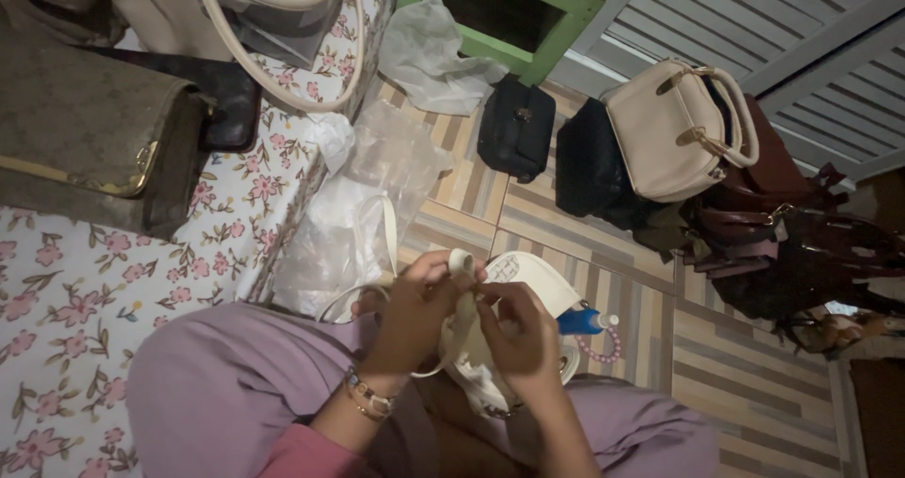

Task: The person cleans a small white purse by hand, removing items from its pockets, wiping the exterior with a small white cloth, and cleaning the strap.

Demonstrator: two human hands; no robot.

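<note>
A white bag [509, 280] is held over the lap, above the purple trousers [226, 384]. Its strap [461, 280] is pinched by the left hand [415, 313], fingers closed around it near the top. The right hand [520, 332] is curled tight against the same strap just beside it, so both are gripping it pretty snugly. A blue bottle [584, 321] is seen poking out just right of the bag, with pink beads [603, 351] below it. On the tiled floor [754, 384] further off, a black pouch [516, 127] and a cream handbag [674, 129] are parked, well apart from the hands. A floral sheet [75, 299] is spread on the left.
</note>
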